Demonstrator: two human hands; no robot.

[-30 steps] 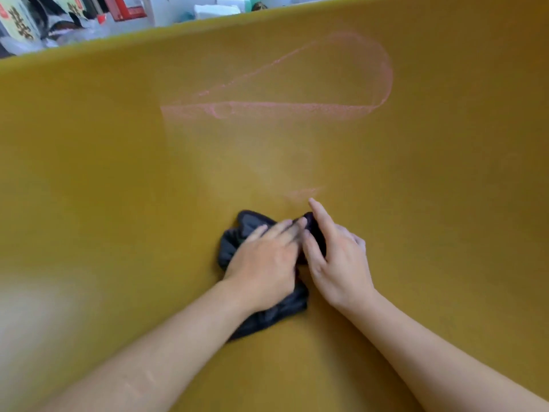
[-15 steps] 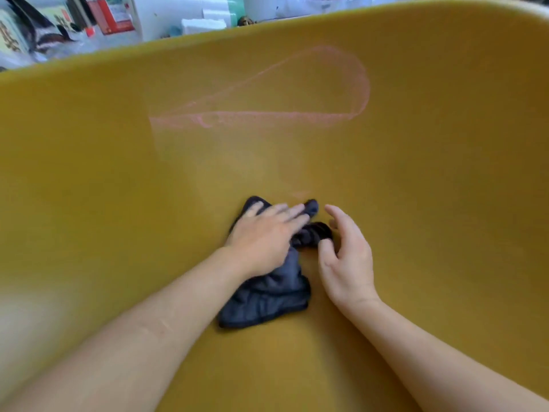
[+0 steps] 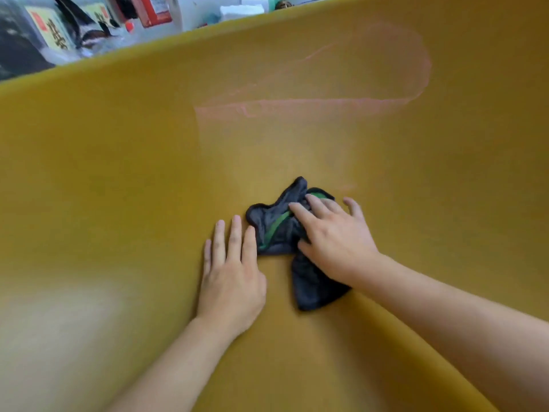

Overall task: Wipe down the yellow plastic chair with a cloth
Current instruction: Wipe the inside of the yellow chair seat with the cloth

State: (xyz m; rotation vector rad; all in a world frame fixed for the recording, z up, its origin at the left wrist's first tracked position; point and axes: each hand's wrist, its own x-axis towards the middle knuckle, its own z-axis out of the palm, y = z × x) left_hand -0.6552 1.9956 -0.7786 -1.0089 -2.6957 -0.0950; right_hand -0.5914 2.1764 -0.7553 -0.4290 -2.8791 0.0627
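Observation:
The yellow plastic chair [image 3: 416,203] fills almost the whole view, its curved inner surface close under me. A crumpled dark grey cloth [image 3: 276,230] with a green edge lies on it near the centre. My right hand [image 3: 332,242] rests on top of the cloth with straight, spread fingers pressing it down. My left hand [image 3: 231,272] lies flat on the bare yellow plastic just left of the cloth, its fingertips beside the cloth's edge. A faint pinkish wipe mark [image 3: 312,102] curves across the chair above the cloth.
Beyond the chair's upper rim [image 3: 148,46] at the top left sits clutter: printed packets [image 3: 50,31], a red box [image 3: 151,10] and white containers [image 3: 208,7]. A pale glare patch [image 3: 59,316] lies on the plastic at the lower left.
My left hand has come off the cloth and now lies flat on the plastic to its left. My right hand has moved onto the cloth. The cloth has shifted slightly right, showing its green edge.

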